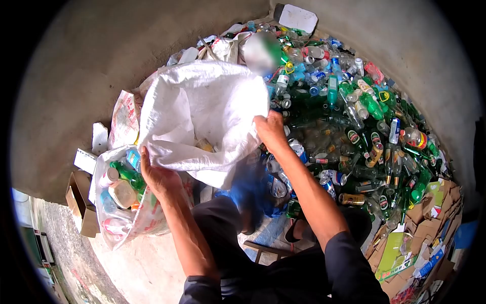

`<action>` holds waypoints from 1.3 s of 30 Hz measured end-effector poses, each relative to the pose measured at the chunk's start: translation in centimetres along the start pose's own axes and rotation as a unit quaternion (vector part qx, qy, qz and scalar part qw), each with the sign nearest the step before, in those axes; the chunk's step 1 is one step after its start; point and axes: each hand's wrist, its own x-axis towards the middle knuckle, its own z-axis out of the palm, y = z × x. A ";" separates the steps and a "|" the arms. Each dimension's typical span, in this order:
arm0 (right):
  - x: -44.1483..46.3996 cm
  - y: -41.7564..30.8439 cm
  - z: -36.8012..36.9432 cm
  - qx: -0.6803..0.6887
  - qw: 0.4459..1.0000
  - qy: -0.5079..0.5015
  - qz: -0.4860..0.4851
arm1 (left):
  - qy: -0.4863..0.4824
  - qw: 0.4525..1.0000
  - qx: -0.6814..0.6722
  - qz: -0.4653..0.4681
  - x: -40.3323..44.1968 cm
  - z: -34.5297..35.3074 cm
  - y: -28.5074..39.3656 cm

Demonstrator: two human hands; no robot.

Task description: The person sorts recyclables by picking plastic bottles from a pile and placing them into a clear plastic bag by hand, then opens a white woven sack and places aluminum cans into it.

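A large white woven sack point(217, 101) hangs open between my two hands, its mouth facing up toward me. My left hand point(159, 176) grips the sack's lower left rim. On the right rim, my right hand point(271, 130) is closed round the fabric. Inside the sack a small yellowish item point(205, 145) shows; the rest of its contents is hidden. Beside my left forearm stands a clear plastic bag point(147, 223) holding bottles and tubs, among them a green bottle point(129, 177).
A big heap of glass bottles point(374, 147), plastic bottles and cans lies to the right against the wall. Flattened cardboard point(428, 223) is piled at the lower right. An open cardboard box point(81, 202) stands at the left. A wooden stool edge point(260, 248) shows between my legs.
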 end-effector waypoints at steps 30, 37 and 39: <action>-3.8 -8.9 7.4 0.493 0.826 -0.201 0.183 | -0.102 0.762 0.583 0.265 -6.2 1.4 -2.1; -6.8 3.3 -1.5 0.321 0.885 -0.170 0.291 | -0.073 0.871 0.431 0.222 -5.2 0.7 -3.5; -9.6 10.8 -3.6 0.168 0.911 -0.121 0.357 | -0.073 0.868 0.411 0.268 -5.2 1.2 -4.3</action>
